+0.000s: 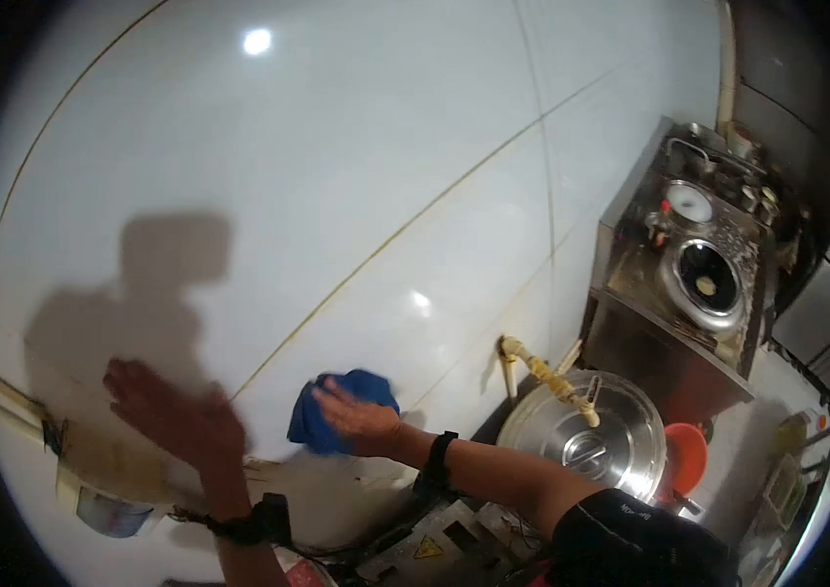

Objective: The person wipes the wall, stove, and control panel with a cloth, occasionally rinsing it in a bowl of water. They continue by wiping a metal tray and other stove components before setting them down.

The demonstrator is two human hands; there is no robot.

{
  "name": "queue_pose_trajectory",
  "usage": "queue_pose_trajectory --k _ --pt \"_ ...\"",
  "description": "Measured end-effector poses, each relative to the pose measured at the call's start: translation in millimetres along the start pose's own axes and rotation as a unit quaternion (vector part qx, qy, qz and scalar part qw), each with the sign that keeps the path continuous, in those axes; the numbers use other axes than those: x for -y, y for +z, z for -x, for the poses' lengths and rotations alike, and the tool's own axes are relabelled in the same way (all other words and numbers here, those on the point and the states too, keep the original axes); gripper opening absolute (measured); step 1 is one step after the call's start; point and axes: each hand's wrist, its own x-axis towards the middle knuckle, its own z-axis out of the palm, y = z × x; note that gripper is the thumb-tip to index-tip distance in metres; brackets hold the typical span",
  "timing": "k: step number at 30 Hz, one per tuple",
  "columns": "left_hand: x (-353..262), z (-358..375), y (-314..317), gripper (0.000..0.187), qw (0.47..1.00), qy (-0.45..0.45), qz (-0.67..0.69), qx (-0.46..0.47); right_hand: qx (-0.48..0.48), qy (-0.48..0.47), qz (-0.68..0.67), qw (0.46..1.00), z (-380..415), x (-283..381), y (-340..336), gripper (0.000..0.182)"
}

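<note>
Low on the white tiled wall (415,147), a blue cloth (305,426) lies between the tile face and the right hand (366,423), just below a yellowed grout line (376,256). Right fingers: extended over the cloth; blur hides whether they also pinch it. Left hand (175,421): fingers extended, holding nothing visible; contact with the wall cannot be told. Nearby, right of the cloth: tape-wrapped pipe (544,375), lidded steel pot (552,440), orange bucket (689,460).

Judgement: step in hand looks like wiping. Best done with the palm flat, pressure even, strokes overlapping and following the grout, the cloth refolded once soiled. Probable risks: cloth bunching under the fingers, or drips reaching the equipment with a warning label (427,548) below.
</note>
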Motion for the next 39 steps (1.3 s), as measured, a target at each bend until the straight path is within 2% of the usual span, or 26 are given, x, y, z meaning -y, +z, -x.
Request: queue_pose_trajectory --k 2,3,4,5,6,7,9,11,12,15,16,17,18,19,20,21,22,24,26,29,30,32,33,34,37,39 --pt "2.6 2.7 7.6 0.089 1.000 0.000 -0.016 -0.024 -0.071 -0.206 -0.167 0.962 -12.4 -49.2 45.4 0.062" --pt "-0.7 0.9 7.9 0.089 1.000 0.003 -0.008 -0.024 -0.221 -0.188 -0.047 0.956 -8.7 -77.3 45.5 0.065" --pt "-3.4 -0.7 7.5 0.090 0.999 0.004 -0.012 -0.033 -0.360 -0.164 0.076 0.915 2.5 -110.1 35.1 0.068" --pt "-4.5 -1.4 6.9 0.090 0.999 0.001 -0.018 -0.042 -0.308 0.015 0.046 0.950 12.0 -136.4 17.8 0.073" --pt "-0.8 4.1 0.7 0.093 1.000 -0.022 0.014 0.005 -0.478 0.062 0.002 0.876 11.9 -179.0 -2.4 0.071" --pt "-0.5 4.4 -0.5 0.093 1.000 -0.025 0.012 0.009 -0.635 0.083 -0.055 0.766 12.0 -220.8 -22.6 0.070" --pt "0.5 5.0 -1.1 0.098 1.000 -0.002 0.011 0.007 -0.685 0.194 -0.130 0.690 12.5 -300.0 -44.0 0.060" --pt "1.5 3.7 5.4 0.100 1.000 0.012 0.008 0.000 -0.693 0.262 -0.195 0.643 16.2 -388.3 -19.2 0.060" --pt "6.2 5.5 4.6 0.102 1.000 0.026 0.010 -0.011 -0.689 0.266 -0.195 0.645 13.1 -387.5 3.6 0.060" --pt "4.7 3.8 5.5 0.103 1.000 0.014 0.019 -0.017 -0.715 0.260 -0.339 0.553 2.6 -367.2 41.2 0.061" --pt "4.3 1.2 3.8 0.103 0.999 0.014 0.022 -0.023 -0.709 0.217 -0.507 0.439 1.5 -292.2 34.0 0.061" --pt "2.2 -0.7 3.2 0.101 0.999 0.015 0.019 -0.023 -0.699 0.172 -0.638 0.275 0.9 -207.0 19.5 0.060" --pt "-1.5 -2.0 1.6 0.099 0.999 0.017 0.018 -0.023 -0.674 0.329 -0.343 0.566 -14.3 -192.8 85.3 0.060" --pt "-0.4 -1.2 1.3 0.099 0.999 0.019 0.024 -0.027 -0.638 0.374 -0.268 0.618 -22.7 -148.1 111.8 0.060" --pt "4.1 1.8 2.6 0.097 0.999 0.027 0.011 -0.025 -0.617 0.362 -0.297 0.633 -25.0 -98.1 116.9 0.059" --pt "5.1 1.9 5.4 0.096 0.999 0.034 -0.005 -0.024 -0.489 0.361 -0.371 0.702 -6.8 -80.2 111.0 0.056" --pt "2.2 -0.5 7.3 0.096 0.999 0.032 -0.004 -0.027 -0.493 0.320 -0.363 0.723 -4.6 -72.9 96.2 0.055" --pt "9.3 3.8 5.0 0.093 0.999 0.042 -0.010 -0.016 -0.574 0.300 -0.334 0.685 2.4 -119.1 63.5 0.052" --pt "9.5 4.2 4.9 0.094 0.999 0.040 -0.010 -0.009 -0.627 0.314 -0.390 0.597 13.1 -196.7 29.5 0.050" --pt "5.1 -3.9 2.1 0.095 0.999 0.045 0.023 -0.015 -0.645 0.335 -0.553 0.408 13.5 -262.1 1.0 0.046" --pt "3.1 -4.1 0.9 0.092 0.998 0.046 0.031 -0.011 -0.647 0.266 -0.586 0.408 15.7 -240.5 -3.0 0.056" --pt "3.6 -1.8 -0.5 0.091 0.999 0.039 0.030 -0.003 -0.682 0.254 -0.343 0.594 2.9 -238.6 50.2 0.057" --pt "2.0 -1.3 -3.6 0.091 0.998 0.037 0.043 0.003 -0.674 0.233 -0.295 0.636 -6.3 -182.9 73.9 0.058" --pt "-0.2 -2.3 -4.6 0.086 0.998 0.037 0.050 0.003 -0.659 0.255 -0.175 0.685 -8.3 -114.4 83.0 0.056" --pt "3.8 1.6 1.9 0.083 0.998 0.035 0.047 -0.006 -0.518 0.176 -0.176 0.819 -4.3 11.0 97.0 0.059" --pt "0.1 -3.6 -2.6 0.077 0.998 0.049 0.031 0.002 -0.434 0.049 -0.180 0.882 -2.8 38.9 58.0 0.061"
